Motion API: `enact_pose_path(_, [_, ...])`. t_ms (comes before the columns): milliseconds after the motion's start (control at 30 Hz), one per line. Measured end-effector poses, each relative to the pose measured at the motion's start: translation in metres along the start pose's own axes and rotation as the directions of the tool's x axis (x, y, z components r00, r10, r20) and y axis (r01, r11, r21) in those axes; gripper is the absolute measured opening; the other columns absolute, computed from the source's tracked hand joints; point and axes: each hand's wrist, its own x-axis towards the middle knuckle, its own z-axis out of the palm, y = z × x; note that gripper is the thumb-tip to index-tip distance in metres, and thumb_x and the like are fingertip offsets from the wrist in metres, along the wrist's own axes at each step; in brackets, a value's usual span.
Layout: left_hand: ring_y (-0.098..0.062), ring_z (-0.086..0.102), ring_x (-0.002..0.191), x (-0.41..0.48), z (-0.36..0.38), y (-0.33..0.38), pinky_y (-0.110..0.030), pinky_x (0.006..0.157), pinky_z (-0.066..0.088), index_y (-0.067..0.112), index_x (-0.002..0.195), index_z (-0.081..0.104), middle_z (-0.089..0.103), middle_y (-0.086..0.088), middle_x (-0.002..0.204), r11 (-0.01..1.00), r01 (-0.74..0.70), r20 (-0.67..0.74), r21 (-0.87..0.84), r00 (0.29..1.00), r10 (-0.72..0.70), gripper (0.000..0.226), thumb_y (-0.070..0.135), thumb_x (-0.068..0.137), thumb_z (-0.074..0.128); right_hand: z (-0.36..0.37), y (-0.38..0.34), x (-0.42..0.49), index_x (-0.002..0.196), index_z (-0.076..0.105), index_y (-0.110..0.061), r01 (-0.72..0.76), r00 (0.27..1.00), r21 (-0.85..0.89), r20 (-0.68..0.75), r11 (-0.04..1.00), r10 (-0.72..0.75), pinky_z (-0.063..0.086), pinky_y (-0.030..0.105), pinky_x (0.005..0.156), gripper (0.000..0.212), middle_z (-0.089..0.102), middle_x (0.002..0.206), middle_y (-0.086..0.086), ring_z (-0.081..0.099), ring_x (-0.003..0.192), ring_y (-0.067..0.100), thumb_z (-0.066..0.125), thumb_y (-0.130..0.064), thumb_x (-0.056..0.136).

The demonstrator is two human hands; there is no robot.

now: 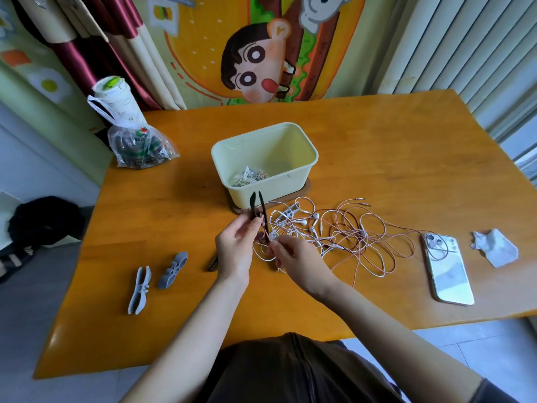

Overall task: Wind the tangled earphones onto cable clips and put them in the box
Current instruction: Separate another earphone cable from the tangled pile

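Beyond a dark shirt (290,370), over the orange table (392,158), left hand (235,245) grips black clip (257,206), right hand (299,257) pinches cable (262,226).

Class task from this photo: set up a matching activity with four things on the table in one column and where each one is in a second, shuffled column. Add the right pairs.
1. black clip
2. phone
3. grey clips
4. box

A. lying right of the tangled earphones
B. behind the tangled earphones, wound sets inside
C. gripped by the left hand
D. lying left of the left hand

Pairs: 1-C, 2-A, 3-D, 4-B
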Motion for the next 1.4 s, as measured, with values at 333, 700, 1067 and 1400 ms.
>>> enact_pose_path(333, [-0.010, 0.059, 0.103, 0.007, -0.019, -0.008, -0.011, 0.084, 0.046, 0.004, 0.116, 0.066, 0.063, 0.002, 0.098, 0.813, -0.324, 0.270, 0.484, 0.939, 0.213, 0.034, 0.001, 0.082, 0.069, -0.027, -0.001, 0.003, 0.100, 0.068, -0.014, 0.168, 0.983, -0.348, -0.013, 0.922, -0.184, 0.033, 0.013, 0.061, 0.025, 0.059, 0.092, -0.001, 0.052, 0.080, 0.013, 0.044, -0.022, 0.099])
enact_pose_path(700, [-0.012, 0.058, 0.109, 0.012, -0.037, -0.004, -0.016, 0.090, 0.046, 0.008, 0.122, 0.062, 0.065, 0.000, 0.107, 0.827, -0.255, 0.388, 0.501, 0.921, 0.049, 0.037, 0.004, 0.085, 0.066, -0.035, -0.005, 0.010, 0.094, 0.073, -0.019, 0.226, 0.952, -0.462, -0.080, 0.857, -0.294, 0.039, 0.024, 0.052, 0.015, 0.049, 0.084, -0.010, 0.046, 0.071, 0.010, 0.060, -0.027, 0.091])
enact_pose_path(1067, [-0.003, 0.062, 0.090, 0.010, -0.029, 0.004, -0.027, 0.087, 0.051, 0.019, 0.116, 0.064, 0.068, 0.001, 0.111, 0.863, -0.161, 0.428, 0.479, 0.901, -0.069, 0.032, 0.011, 0.085, 0.066, -0.058, 0.000, 0.022, 0.082, 0.074, -0.021, 0.338, 0.901, -0.462, -0.095, 0.820, -0.424, 0.051, 0.033, 0.056, 0.020, 0.067, 0.087, -0.006, 0.061, 0.079, 0.015, 0.057, -0.032, 0.085])
enact_pose_path(1400, [0.012, 0.060, 0.094, -0.016, 0.022, -0.003, -0.007, 0.083, 0.043, 0.022, 0.114, 0.063, 0.067, 0.031, 0.092, 0.906, -0.080, 0.443, 0.415, 0.888, -0.125, 0.034, 0.014, 0.081, 0.065, -0.113, 0.025, 0.022, 0.079, 0.072, -0.016, 0.177, 0.982, -0.094, 0.084, 0.980, -0.169, 0.047, 0.022, 0.058, 0.009, 0.067, 0.070, 0.001, 0.059, 0.059, 0.007, 0.069, -0.024, 0.083])
